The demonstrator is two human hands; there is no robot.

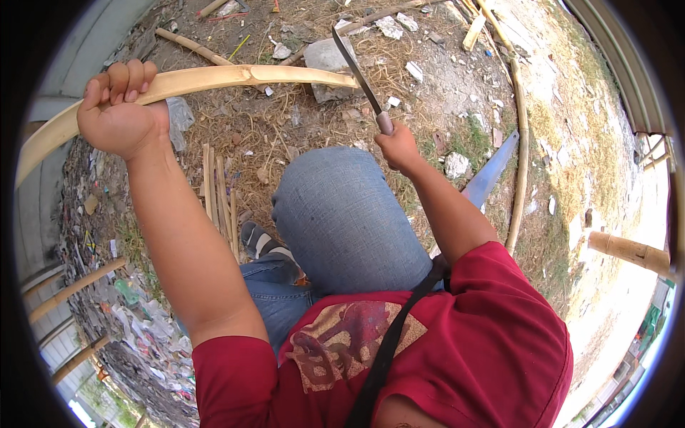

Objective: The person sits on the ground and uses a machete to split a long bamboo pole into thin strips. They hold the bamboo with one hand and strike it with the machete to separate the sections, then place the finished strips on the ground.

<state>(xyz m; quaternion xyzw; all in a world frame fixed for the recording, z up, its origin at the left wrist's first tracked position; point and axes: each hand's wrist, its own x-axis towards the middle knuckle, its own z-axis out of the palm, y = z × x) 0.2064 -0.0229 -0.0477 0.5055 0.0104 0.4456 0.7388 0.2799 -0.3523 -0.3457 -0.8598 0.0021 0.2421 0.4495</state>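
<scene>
My left hand (128, 114) is wrapped around a long split bamboo strip (207, 80), raised at the upper left. The strip runs rightward, and its far tip lies over a grey stone block (330, 60). In my right hand (398, 146) is a machete (359, 75), gripped by its pale handle, with the long dark blade pointing up and to the left. The blade crosses close to the strip's tip; whether the two touch I cannot tell. Below the block is my bent knee in blue jeans (342, 207).
Several thin bamboo strips (222, 189) lie left of my knee. A hand saw (492, 167) is on the ground at the right, beside a long bamboo pole (521, 143). Another pole (193, 46) lies at the upper left. Litter (146, 324) covers the ground at lower left.
</scene>
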